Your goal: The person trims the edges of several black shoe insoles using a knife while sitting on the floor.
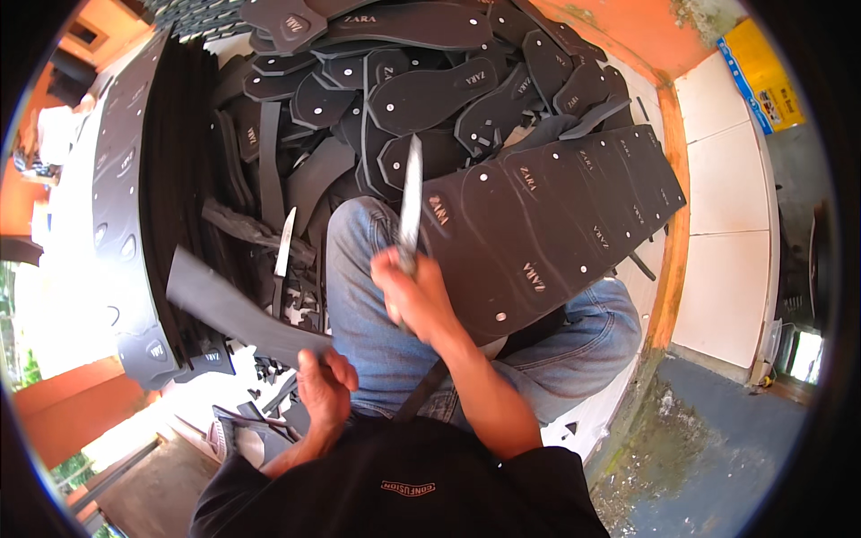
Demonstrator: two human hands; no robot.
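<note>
My right hand (414,291) is wrapped round the handle of a knife (412,193), its blade pointing up and away from me. My left hand (325,390) grips the end of a dark foam strip (238,309), which stretches out to the left. Across my right thigh lies a long dark sheet (560,229) with sandal-sole shapes pressed into it, marked by white dots and pale lettering. Beyond my knees, loose cut foam soles (430,94) are heaped. A second knife (285,242) rests among the scraps to the left of my left knee.
A tall stack of similar foam sheets (121,206) stands on the left. Small dark offcuts (269,372) litter the white floor. A wooden edge (668,278) runs along the right, beside pale tiles (726,188). A yellow and blue package (762,76) is at the upper right.
</note>
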